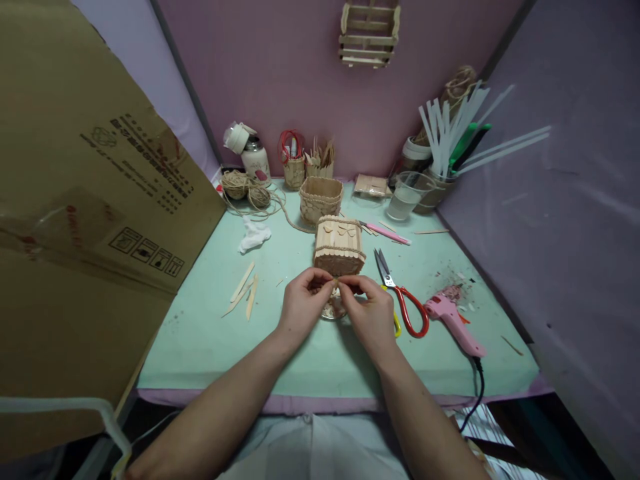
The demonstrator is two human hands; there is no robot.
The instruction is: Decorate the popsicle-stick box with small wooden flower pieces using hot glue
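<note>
My left hand and my right hand meet at the middle of the table, thumbs and fingertips pinched together. Between them is a tiny piece, too small to name. Just beneath my fingers sits a small round dish holding small pale bits, partly hidden by the hands. Right behind the fingertips lies a small box of light wooden sticks, trimmed with twine and little bow-shaped pieces. To the right of my right hand rest red-handled scissors, with a yellow handle partly hidden beside them.
A pink glue gun lies at the right, its cord running off the front edge. Loose wooden strips lie left. Behind stand an open basket, twine balls, a plastic cup and white glue sticks. Cardboard walls the left side.
</note>
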